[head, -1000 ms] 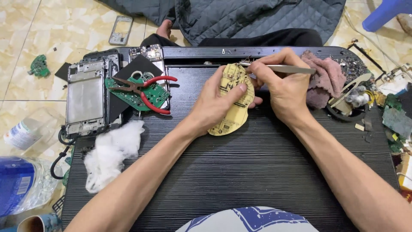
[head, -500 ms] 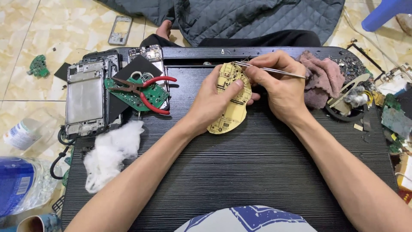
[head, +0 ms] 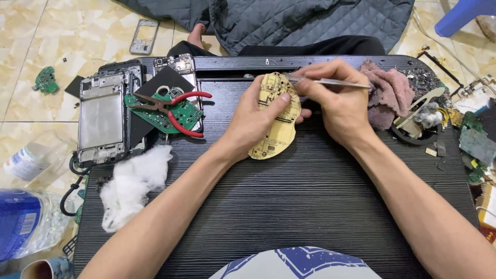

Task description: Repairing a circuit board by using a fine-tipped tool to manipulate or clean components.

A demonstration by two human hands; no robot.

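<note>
Lying across the black ribbed surface (head: 289, 206): a pale yellow oval circuit board (head: 276, 124), being clasped by left hand (head: 256, 121) fingers wrapping its edge. Pinching thin silver metal tweezers (head: 336, 81) at the board's top: right hand (head: 336, 103) fingers, pressing together.

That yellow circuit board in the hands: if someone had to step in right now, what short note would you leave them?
Left hand: holds the yellow circuit board propped on the black tray table, thumb across its face.
Right hand: pinches metal tweezers, tips at the board's upper edge.
Nearby: red-handled pliers lie on a green board to the left, beside a phone frame; white cotton wad in front of it; pinkish rag on the right.
Done: the yellow board is out of any casing and in hand.
Left: the tweezer work at the top edge is in progress; whether any part is off yet cannot be seen.
</note>
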